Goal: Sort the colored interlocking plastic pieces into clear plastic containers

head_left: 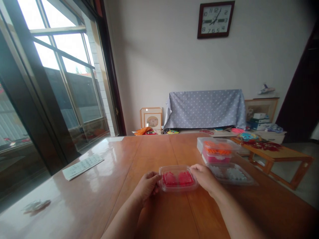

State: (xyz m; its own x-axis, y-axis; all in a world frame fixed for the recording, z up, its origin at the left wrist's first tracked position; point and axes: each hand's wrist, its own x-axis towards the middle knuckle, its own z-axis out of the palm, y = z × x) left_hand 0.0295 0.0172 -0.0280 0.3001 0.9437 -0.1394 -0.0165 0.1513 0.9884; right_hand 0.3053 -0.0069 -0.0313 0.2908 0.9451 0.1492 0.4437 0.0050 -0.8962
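Note:
A small clear plastic box (177, 179) with red pieces inside rests on the wooden table (104, 186), straight ahead. My left hand (147, 186) grips its left end with curled fingers. My right hand (204, 177) holds its right end, fingers closed on the rim. Both forearms lie over the table toward me.
Behind the box stands a stack of clear boxes (217, 150) with orange and pink contents, and a flat clear tray (230, 174) with white pieces beside my right hand. A printed paper (82, 166) lies at the left. A low wooden table (274, 151) stands to the right.

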